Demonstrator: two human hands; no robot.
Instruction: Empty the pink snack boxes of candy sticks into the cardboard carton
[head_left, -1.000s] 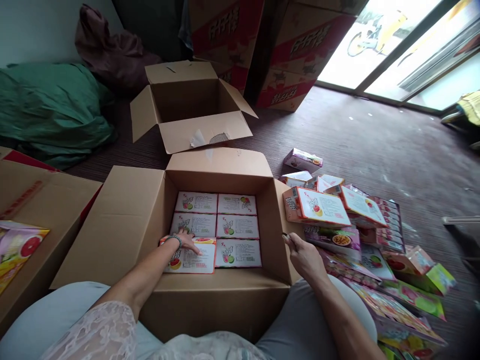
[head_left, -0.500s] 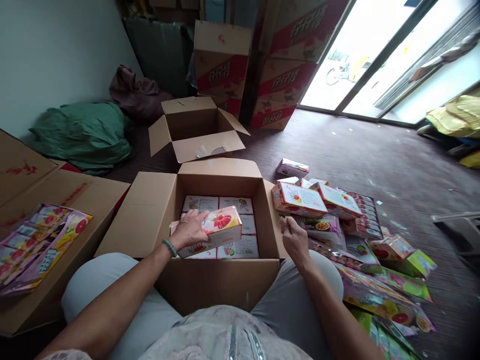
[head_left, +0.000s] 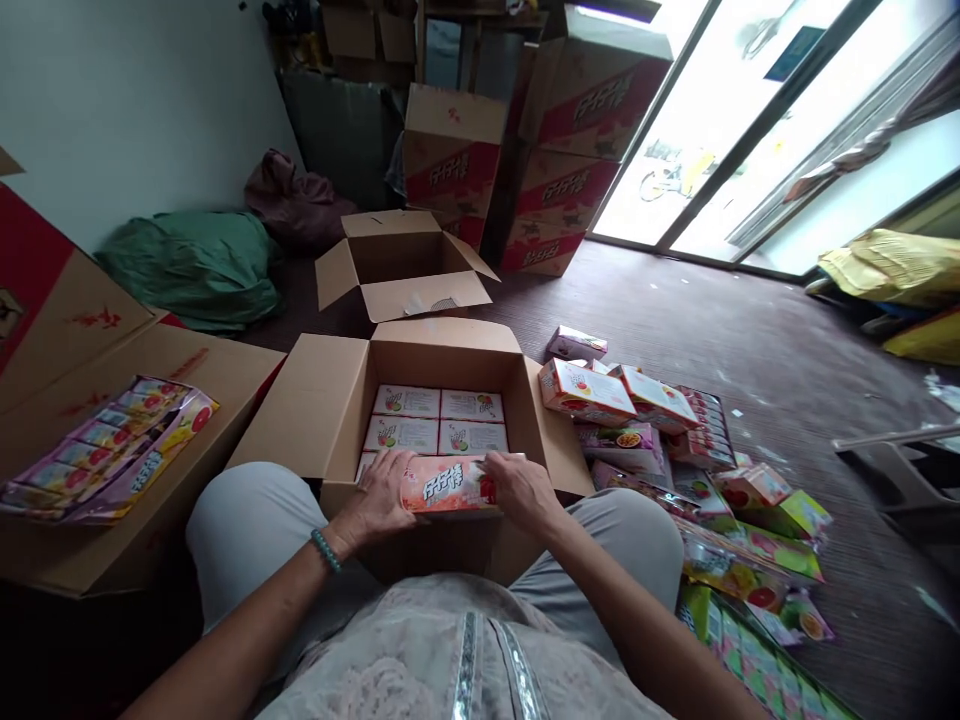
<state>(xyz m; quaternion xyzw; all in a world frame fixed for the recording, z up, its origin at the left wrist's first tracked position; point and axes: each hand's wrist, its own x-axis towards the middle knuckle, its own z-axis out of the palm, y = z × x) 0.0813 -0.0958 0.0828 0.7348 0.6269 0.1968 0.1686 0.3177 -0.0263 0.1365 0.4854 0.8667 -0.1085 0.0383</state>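
A pink-orange snack box (head_left: 448, 484) with white lettering lies crosswise over the near edge of an open cardboard carton (head_left: 349, 425) between my knees. My left hand (head_left: 384, 492), with a green bead bracelet at the wrist, grips its left end. Around its right end close the fingers of my right hand (head_left: 523, 490). Inside the carton, white-topped boxes (head_left: 405, 435) lie flat in rows; the box I hold partly hides the nearest row.
Beside my right knee lies a heap of fruit-printed boxes (head_left: 589, 390), some opened. At my left, a carton (head_left: 150, 540) bears an opened purple pack (head_left: 112, 455). Another open carton (head_left: 424, 295) stands beyond, before stacked red-and-brown cartons (head_left: 551, 205) near the glass door.
The snack box has come down towards me and turned its lettered side up. My right hand has moved left from the carton's right side and taken hold of it.
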